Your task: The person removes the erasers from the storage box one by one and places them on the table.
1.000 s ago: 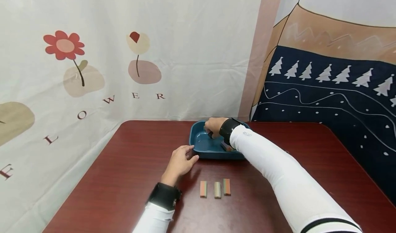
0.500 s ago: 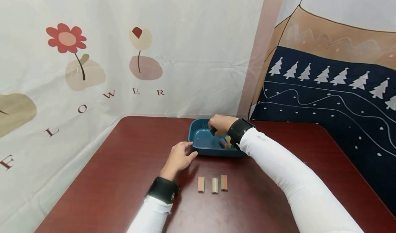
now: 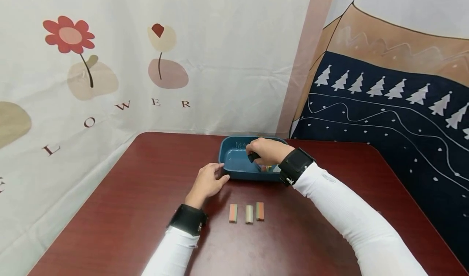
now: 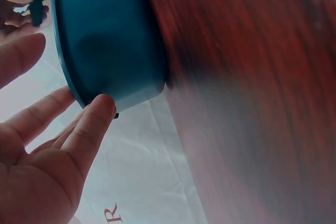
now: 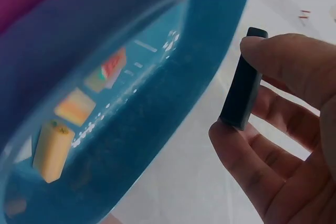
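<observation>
1. A small dark block (image 5: 242,80) is pinched end to end between the thumb and a fingertip of the right hand (image 3: 266,151); in the head view it sits just above the middle of the frame, over the blue tray (image 3: 230,167).

2. The block is held clear of the tray floor in the right wrist view, at the right of that frame, with the tray's inner wall (image 5: 173,103) to its left.

3. The left hand (image 3: 206,183) is laid against the tray's near left corner. Its fingers are extended and relaxed, and in the left wrist view a fingertip (image 4: 100,109) is seen touching the outer wall (image 4: 110,45); nothing is grasped by it.

4. Three small blocks (image 3: 249,213) are set side by side in a row on the red-brown table (image 3: 139,186), below the tray and a little below the middle of the head view. They are close together, but whether they touch cannot be told.

5. More pieces are left in the tray: an orange-yellow block (image 5: 52,150) at the lower left of the right wrist view, and two others near it, seen blurred.

6. As a judgement: three blocks appear already laid out, a fourth is in hand over the tray, and several in the tray remain to be dealt with.
</observation>
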A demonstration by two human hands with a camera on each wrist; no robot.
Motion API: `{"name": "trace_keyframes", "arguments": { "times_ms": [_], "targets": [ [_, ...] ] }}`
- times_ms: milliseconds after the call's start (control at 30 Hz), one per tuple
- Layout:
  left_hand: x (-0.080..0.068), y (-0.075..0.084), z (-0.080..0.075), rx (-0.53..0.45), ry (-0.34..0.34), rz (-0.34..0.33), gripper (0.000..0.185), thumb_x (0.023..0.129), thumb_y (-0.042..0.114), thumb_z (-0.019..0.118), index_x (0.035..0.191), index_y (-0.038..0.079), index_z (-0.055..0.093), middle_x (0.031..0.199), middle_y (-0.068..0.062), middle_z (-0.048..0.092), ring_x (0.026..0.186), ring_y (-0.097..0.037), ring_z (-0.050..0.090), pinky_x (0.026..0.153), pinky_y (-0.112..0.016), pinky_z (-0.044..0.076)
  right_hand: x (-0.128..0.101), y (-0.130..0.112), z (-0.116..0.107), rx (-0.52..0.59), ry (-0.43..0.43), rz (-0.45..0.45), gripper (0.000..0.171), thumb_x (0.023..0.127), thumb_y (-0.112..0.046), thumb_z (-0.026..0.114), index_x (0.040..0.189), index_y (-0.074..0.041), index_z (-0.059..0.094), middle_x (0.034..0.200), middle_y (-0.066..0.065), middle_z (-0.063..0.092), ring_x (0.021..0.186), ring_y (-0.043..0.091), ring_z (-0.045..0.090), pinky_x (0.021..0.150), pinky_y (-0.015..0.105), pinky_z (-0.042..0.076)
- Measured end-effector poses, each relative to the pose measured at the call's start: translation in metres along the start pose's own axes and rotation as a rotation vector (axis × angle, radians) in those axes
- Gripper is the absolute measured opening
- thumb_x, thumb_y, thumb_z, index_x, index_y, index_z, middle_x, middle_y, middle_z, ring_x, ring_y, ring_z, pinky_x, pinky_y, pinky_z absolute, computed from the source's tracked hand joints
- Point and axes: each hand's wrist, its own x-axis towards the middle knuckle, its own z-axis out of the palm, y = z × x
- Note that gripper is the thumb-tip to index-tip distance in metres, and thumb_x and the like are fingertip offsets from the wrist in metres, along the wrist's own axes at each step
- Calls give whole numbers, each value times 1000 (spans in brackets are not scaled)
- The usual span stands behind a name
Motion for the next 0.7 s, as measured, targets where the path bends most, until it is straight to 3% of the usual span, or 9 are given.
{"name": "trace_keyframes", "arguments": {
  "times_ms": [333, 467, 567, 700],
  "targets": [
    [1, -1, -1, 4, 5, -2, 50, 91, 24, 69, 135, 3, 57, 136, -19, 52, 111, -30, 61, 97, -44, 47, -27, -12, 11, -16, 109, -67, 24, 86, -8, 73, 110, -7, 68, 101, 5, 63, 90, 18, 58, 77, 30, 52],
    [3, -3, -1, -7, 3, 8, 51, 91, 24, 69, 135, 2, 57, 136, -19, 52, 110, -30, 62, 98, -45, 46, -38, -15, 20, -11, 100, -71, 25, 87, -8, 72, 112, -7, 68, 104, 5, 63, 95, 20, 59, 80, 34, 53],
    [4, -3, -1, -13, -2, 3, 51, 91, 23, 68, 136, 1, 56, 137, -20, 51, 111, -30, 61, 99, -45, 45, -45, -17, 27, -8, 76, -67, 25, 86, -7, 72, 111, -8, 69, 112, 10, 62, 110, 27, 57, 85, 37, 53],
    [5, -4, -1, -3, -3, 1, 51, 92, 24, 68, 136, 2, 56, 137, -19, 52, 117, -31, 57, 100, -45, 44, -56, -19, 36, -7, 48, -75, 27, 84, -3, 75, 109, -9, 69, 115, 12, 60, 117, 29, 54, 84, 35, 54]
  ]
}}
